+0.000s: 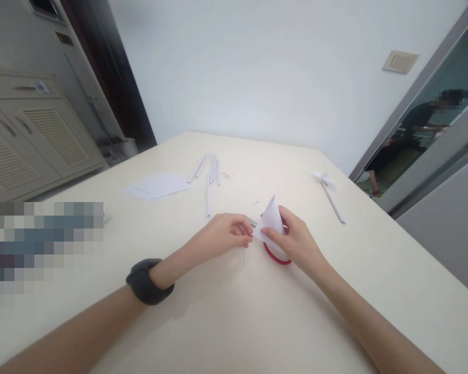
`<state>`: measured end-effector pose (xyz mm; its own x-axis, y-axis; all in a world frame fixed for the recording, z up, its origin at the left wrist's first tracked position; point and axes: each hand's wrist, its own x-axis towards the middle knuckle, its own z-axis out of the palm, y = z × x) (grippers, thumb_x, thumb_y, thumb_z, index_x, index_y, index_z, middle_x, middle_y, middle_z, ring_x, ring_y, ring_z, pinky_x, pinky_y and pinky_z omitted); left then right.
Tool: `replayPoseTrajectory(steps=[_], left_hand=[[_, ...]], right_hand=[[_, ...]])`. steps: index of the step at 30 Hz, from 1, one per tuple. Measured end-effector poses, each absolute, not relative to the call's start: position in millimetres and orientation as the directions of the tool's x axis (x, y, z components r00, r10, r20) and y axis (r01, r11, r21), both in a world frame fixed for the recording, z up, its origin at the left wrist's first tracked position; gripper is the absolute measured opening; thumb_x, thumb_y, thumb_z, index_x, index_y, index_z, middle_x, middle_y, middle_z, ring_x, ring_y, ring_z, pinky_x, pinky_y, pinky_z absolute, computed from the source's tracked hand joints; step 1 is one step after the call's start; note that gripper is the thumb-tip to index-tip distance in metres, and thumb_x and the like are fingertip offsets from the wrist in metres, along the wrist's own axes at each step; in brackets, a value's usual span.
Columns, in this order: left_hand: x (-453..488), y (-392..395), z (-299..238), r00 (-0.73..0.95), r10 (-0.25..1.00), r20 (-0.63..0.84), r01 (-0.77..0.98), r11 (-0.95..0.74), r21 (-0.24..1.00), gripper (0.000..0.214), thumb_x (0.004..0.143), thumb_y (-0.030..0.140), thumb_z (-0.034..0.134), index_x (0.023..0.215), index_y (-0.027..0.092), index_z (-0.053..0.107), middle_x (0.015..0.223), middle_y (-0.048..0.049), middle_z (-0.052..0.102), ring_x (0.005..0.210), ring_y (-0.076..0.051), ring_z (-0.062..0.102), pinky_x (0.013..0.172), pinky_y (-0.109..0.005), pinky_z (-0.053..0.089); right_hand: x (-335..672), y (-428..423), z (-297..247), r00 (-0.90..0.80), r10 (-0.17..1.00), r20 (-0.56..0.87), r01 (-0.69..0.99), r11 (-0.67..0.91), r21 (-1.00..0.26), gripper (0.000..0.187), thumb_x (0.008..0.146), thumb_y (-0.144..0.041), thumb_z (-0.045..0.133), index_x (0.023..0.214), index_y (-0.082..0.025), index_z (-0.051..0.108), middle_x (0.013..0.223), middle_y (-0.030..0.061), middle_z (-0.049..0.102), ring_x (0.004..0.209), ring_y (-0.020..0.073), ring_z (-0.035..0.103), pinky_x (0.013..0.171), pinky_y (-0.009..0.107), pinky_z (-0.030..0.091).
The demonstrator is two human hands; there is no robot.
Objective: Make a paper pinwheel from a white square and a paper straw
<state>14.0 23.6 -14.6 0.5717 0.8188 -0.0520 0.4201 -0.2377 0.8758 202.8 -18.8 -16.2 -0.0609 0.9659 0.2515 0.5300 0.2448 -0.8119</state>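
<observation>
A small white folded paper piece [271, 221] stands up as a pointed triangle near the middle of the cream table [374, 270]. My right hand [296, 241] pinches its lower right side. My left hand [226, 234], with a dark band on the wrist, pinches its lower left corner. Under my right hand lies a red ring-shaped handle [275, 256], probably scissors, with a grey tip [252, 222] showing between my hands.
Several rolled white paper sticks [211, 169] lie further back, beside flat white sheets [158, 186]. A paper pinwheel on a stick [329, 192] rests at the right. A cabinet [27, 135] stands at the left; a person is behind the glass door [421, 130] at the right.
</observation>
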Motion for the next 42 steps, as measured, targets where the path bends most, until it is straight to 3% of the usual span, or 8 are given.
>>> replayPoseTrajectory(steps=[17, 23, 29, 42], left_hand=[[16, 19, -13, 0.568, 0.823, -0.018, 0.399, -0.257, 0.880, 0.020, 0.078, 0.038, 0.053, 0.077, 0.020, 0.060, 0.071, -0.0015, 0.068, 0.071, -0.019, 0.067, 0.068, -0.028, 0.051], [15, 21, -9, 0.533, 0.846, 0.033, 0.431, -0.305, 0.849, 0.023, 0.078, 0.041, 0.053, 0.078, 0.019, 0.061, 0.070, -0.0015, 0.067, 0.069, -0.018, 0.066, 0.067, -0.028, 0.050], [14, 22, -9, 0.541, 0.840, 0.044, 0.421, -0.316, 0.850, 0.023, 0.079, 0.041, 0.054, 0.077, 0.019, 0.060, 0.070, -0.0009, 0.067, 0.068, -0.018, 0.066, 0.065, -0.027, 0.050], [15, 19, -6, 0.543, 0.838, 0.051, 0.434, -0.332, 0.838, 0.020, 0.079, 0.038, 0.053, 0.077, 0.019, 0.060, 0.071, -0.0015, 0.067, 0.068, -0.017, 0.066, 0.064, -0.027, 0.050]], right_hand=[[202, -20, -15, -0.072, 0.964, 0.257, 0.532, 0.255, -0.808, 0.017, 0.078, -0.028, 0.056, 0.093, -0.021, 0.055, 0.089, 0.0008, 0.061, 0.078, 0.0181, 0.055, 0.067, 0.030, 0.044], [202, -22, -11, -0.045, 0.982, 0.181, 0.478, 0.180, -0.860, 0.020, 0.079, -0.038, 0.056, 0.090, -0.022, 0.052, 0.085, 0.0002, 0.060, 0.078, 0.0175, 0.056, 0.067, 0.029, 0.045], [208, -19, -11, -0.066, 0.991, 0.117, 0.403, 0.134, -0.905, 0.022, 0.079, -0.036, 0.057, 0.094, -0.021, 0.054, 0.093, 0.0024, 0.063, 0.085, 0.0185, 0.059, 0.073, 0.030, 0.045], [211, -17, -14, -0.057, 0.991, 0.122, 0.365, 0.134, -0.921, 0.020, 0.080, -0.032, 0.055, 0.093, -0.018, 0.060, 0.089, 0.0037, 0.065, 0.080, 0.0188, 0.059, 0.066, 0.030, 0.044]])
